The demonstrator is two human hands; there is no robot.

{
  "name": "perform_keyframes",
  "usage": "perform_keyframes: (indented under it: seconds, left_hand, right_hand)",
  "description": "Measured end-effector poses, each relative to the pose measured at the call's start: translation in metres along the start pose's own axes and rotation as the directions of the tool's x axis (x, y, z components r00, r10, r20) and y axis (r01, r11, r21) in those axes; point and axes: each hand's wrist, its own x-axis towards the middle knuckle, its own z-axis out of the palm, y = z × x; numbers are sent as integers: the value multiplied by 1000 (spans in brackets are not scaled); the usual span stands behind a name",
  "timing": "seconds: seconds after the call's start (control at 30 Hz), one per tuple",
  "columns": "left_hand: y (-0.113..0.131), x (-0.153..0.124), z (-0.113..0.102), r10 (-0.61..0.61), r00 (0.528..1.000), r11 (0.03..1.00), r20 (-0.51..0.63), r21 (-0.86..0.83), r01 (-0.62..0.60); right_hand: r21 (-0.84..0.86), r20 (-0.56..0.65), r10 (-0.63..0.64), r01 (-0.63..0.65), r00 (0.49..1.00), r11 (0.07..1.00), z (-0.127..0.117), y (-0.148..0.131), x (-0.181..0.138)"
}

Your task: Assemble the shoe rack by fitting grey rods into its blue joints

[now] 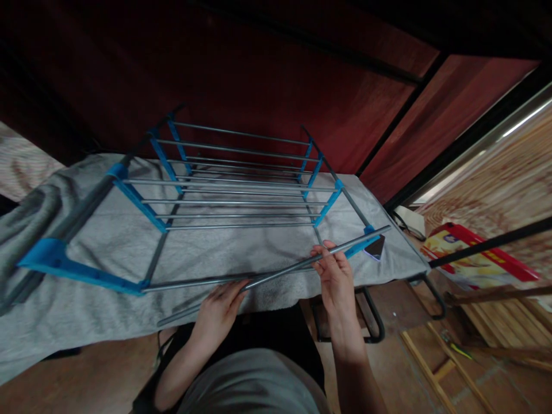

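Note:
A rack of grey metal tubes and blue plastic brackets (142, 207) lies on its side on a grey fleece cover (259, 244). My right hand (334, 273) pinches a grey metal tube (284, 271) that slants across the rack's near side; its far end passes over the blue bracket at the right. My left hand (222, 307) is closed over a tube by that tube's near end, fingers partly hidden. Another stretch of tube (179, 315) sticks out left of my left hand; whether the two pieces are joined is hidden.
A phone (375, 247) lies on the cover by the right bracket. Dark red panels (241, 75) with black bars stand behind. At right are a red and yellow box (474, 259), a black metal frame (373, 322) and wooden frame pieces (444, 368) on the floor.

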Motion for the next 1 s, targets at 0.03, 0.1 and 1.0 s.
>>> perform_keyframes:
  seconds: [0.03, 0.1, 1.0]
  left_hand:
    - [1, 0, 0, -7, 1000, 1000, 6, -6, 7]
    - [2, 0, 2, -32, 999, 999, 16, -23, 32]
    - [32, 12, 4, -348, 927, 809, 139, -455, 372]
  right_hand:
    - [-4, 17, 26, -26, 1000, 1000, 1, 3, -2]
    - [-21, 50, 75, -74, 996, 997, 4, 10, -8]
    - [-230, 311, 126, -54, 942, 972, 30, 49, -43]
